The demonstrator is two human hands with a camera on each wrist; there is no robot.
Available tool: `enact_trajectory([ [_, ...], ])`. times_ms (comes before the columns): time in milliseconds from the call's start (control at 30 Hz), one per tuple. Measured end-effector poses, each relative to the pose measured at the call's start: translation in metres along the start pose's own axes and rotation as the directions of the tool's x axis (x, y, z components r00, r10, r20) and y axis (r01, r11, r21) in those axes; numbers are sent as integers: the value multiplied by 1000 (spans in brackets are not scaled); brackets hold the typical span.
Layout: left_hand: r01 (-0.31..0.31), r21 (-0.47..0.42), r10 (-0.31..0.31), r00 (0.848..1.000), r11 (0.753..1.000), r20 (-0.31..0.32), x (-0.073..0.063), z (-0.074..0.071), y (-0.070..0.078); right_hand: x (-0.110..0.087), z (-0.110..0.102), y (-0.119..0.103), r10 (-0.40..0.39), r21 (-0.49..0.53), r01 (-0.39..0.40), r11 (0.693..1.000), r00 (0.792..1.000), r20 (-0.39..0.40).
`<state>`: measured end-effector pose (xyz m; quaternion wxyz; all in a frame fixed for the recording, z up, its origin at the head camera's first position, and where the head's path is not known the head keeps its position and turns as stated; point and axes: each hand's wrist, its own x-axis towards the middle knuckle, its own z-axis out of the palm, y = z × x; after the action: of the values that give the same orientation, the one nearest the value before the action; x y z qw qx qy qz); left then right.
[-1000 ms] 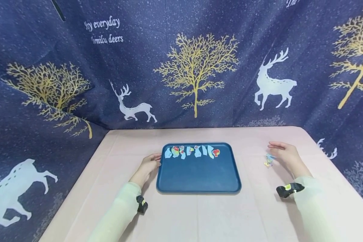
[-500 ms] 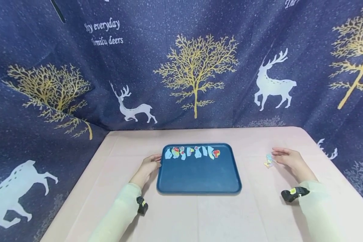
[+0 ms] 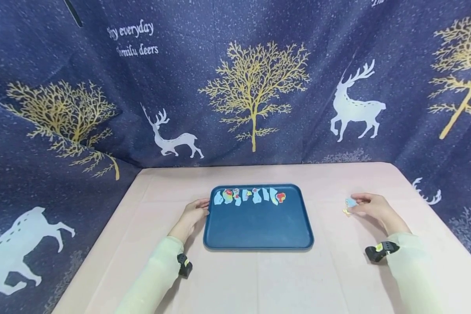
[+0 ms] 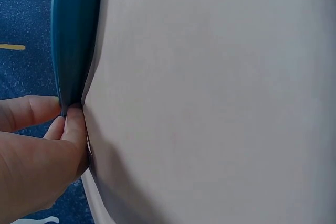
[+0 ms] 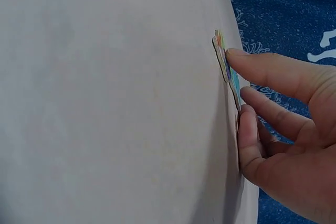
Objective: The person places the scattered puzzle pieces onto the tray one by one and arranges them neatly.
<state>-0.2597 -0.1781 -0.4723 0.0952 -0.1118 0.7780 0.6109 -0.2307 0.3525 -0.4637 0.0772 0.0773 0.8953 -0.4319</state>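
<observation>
My left hand [image 3: 192, 216] pinches the left rim of the dark blue tray [image 3: 255, 231] between thumb and fingers; the left wrist view shows the tray rim [image 4: 79, 40] edge-on. Near the right side of the table, thin colourful puzzle pieces [image 3: 350, 202] overlap each other. My right hand [image 3: 373, 210] is at them, thumb on one side and fingers on the other. In the right wrist view the thumb touches a light blue puzzle piece [image 5: 234, 85], and the fingertips lie close against its far end. The thumb partly covers the pieces in the head view.
Several puzzle pieces [image 3: 257, 196] lie in a row along the tray's back edge. A pale pink cloth [image 3: 282, 279] covers the table. Behind it hangs a dark blue curtain [image 3: 220, 148] printed with deer and trees.
My right hand first drew slightly right, off the loose puzzle pieces, then its thumb and fingers came in on them. My left hand stays on the tray rim.
</observation>
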Motion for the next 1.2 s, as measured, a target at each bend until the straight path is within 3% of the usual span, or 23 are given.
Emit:
enact_trajectory([
  [733, -15, -4, 15, 1000, 1000, 2, 3, 0, -4, 2, 5, -2, -64, -148, 57, 987, 997, -47],
  [1200, -13, -14, 13, 1000, 1000, 9, 2, 0, -3, 3, 8, -7, -106, -35, 105, 994, 994, -22],
])
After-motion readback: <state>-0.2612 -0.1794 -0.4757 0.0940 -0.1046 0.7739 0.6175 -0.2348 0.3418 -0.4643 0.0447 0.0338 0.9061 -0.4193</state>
